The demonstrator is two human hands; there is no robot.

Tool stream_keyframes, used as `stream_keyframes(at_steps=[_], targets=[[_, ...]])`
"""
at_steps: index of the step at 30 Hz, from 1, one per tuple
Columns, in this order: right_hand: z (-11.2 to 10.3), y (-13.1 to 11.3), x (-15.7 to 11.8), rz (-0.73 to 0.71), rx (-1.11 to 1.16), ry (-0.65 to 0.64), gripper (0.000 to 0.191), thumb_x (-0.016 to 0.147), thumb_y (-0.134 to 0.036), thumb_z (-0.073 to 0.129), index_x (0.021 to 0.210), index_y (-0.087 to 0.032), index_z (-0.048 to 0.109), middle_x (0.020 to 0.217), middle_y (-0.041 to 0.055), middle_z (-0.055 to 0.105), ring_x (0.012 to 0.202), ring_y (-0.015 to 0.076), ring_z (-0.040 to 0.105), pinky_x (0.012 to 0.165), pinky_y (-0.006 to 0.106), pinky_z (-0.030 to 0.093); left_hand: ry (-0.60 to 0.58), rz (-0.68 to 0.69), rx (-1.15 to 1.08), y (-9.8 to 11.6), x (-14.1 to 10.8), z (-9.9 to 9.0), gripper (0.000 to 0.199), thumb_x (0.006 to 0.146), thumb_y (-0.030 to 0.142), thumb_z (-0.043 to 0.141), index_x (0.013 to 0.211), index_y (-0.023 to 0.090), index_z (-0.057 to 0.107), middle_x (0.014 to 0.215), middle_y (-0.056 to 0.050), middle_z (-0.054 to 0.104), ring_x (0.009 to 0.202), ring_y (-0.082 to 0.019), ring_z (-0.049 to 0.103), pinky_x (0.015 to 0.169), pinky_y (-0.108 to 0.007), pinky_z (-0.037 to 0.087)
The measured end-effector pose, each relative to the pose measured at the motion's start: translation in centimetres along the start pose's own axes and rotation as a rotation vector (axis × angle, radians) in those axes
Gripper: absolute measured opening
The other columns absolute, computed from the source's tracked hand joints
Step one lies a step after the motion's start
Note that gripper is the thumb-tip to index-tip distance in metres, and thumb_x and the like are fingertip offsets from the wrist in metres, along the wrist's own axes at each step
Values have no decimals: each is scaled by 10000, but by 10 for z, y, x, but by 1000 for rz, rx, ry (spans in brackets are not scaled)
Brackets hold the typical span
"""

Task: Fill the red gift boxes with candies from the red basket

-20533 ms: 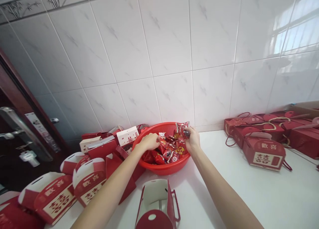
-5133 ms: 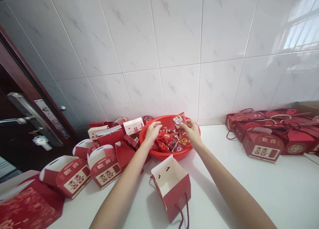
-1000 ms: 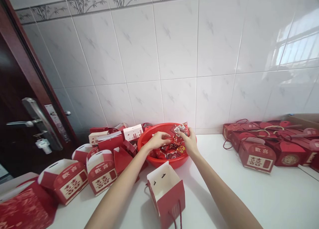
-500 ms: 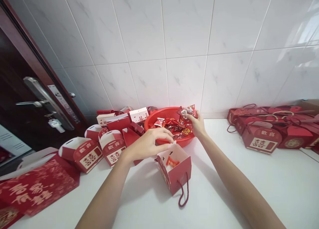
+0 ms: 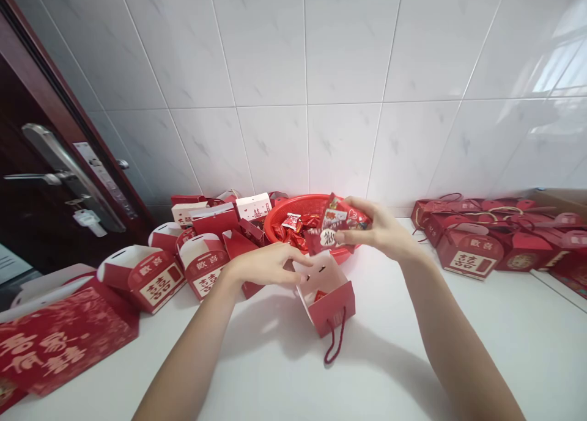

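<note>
My right hand (image 5: pixel 378 228) is closed on red snack packets (image 5: pixel 339 225), held above the back of an open red gift box (image 5: pixel 334 308). My left hand (image 5: pixel 270 265) grips the box's back left edge between thumb and fingers. The box leans a little, its pale inside facing up, with a small red item (image 5: pixel 320 295) in it and a dark red cord handle (image 5: pixel 337 341) hanging at the front. Behind both hands stands a red plastic basket (image 5: pixel 279 210) holding many wrapped sweets (image 5: pixel 296 228), partly hidden by the packets.
Open red boxes (image 5: pixel 160 280) and a large printed box (image 5: pixel 64 341) stand at the left. Several closed red boxes (image 5: pixel 472 250) are grouped at the right. A tiled wall (image 5: pixel 339 140) rises behind the white table (image 5: pixel 257 372); a dark door (image 5: pixel 41 213) is at the far left.
My right hand has lifted the packets off the basket's right rim and brought them nearer, over the box. The box has tilted slightly, with my left hand still at its edge.
</note>
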State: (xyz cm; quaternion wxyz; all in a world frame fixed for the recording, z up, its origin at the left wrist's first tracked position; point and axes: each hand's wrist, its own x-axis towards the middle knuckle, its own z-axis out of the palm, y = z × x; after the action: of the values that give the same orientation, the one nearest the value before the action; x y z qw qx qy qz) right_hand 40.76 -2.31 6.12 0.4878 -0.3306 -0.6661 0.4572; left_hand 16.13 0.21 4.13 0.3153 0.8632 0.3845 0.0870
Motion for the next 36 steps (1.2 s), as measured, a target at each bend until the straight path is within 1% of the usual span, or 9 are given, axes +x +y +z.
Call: stream_keyframes(at_steps=[3,9,12,16,20,25,29,33,36], targets=[[6,-5,-9,-50,-233,-84,232,620,-178,813,826,-204,710,743,-20,657,617,135,535,512,235,391,-128,70,-43,5,0,-2,183,789,299,642,917,213,741,856,23,705,741,-155,621,624,-198,415],[20,3,-10,-51,-476,-182,181,631,-153,792,708,-218,642,609,-57,552,525,104,399,498,250,268,-166,60,-75,10,2,-2,222,752,297,698,952,208,728,881,19,697,743,-153,629,618,-196,431],[22,4,-9,-29,-485,-156,228,644,-237,818,770,-218,629,668,-44,561,569,120,445,505,253,289,-185,51,-87,8,2,-1,285,759,278,681,1031,208,732,969,-2,711,816,-173,666,676,-200,462],[23,2,-11,9,-295,-108,201,807,-304,679,958,-227,571,800,-31,582,680,136,528,578,253,403,-182,14,-56,7,1,0,468,766,283,669,1231,235,685,960,-3,717,825,-189,663,691,-221,470],[22,1,-10,39,-155,-260,145,866,-251,590,999,-224,540,925,-11,599,829,145,576,725,273,478,-167,38,-141,7,0,0,460,757,278,682,1212,215,668,1069,-22,711,913,-214,649,767,-264,487],[12,4,-7,35,-463,-517,175,847,-210,602,1021,-205,614,908,5,627,767,147,555,646,258,426,-134,33,-48,12,-4,-3,243,725,267,688,948,171,701,945,-19,695,851,-201,624,732,-259,471],[10,5,-8,130,-765,-413,193,851,-203,588,1036,-183,637,831,21,641,684,146,533,578,260,362,-109,25,66,19,-8,-6,320,750,296,663,1044,181,717,1006,-24,679,851,-184,599,717,-240,455],[16,7,-8,189,-859,-373,237,831,-258,634,1056,-196,592,769,-3,606,655,144,516,538,249,326,-112,26,81,21,-9,-5,427,762,309,651,1168,189,710,974,-20,666,826,-173,581,711,-234,448],[19,9,-6,182,-894,-402,162,810,-260,657,946,-198,595,734,-15,580,637,133,495,534,245,306,-114,6,94,18,-9,-5,485,760,308,645,1229,198,694,992,-21,666,817,-171,573,711,-239,442]])
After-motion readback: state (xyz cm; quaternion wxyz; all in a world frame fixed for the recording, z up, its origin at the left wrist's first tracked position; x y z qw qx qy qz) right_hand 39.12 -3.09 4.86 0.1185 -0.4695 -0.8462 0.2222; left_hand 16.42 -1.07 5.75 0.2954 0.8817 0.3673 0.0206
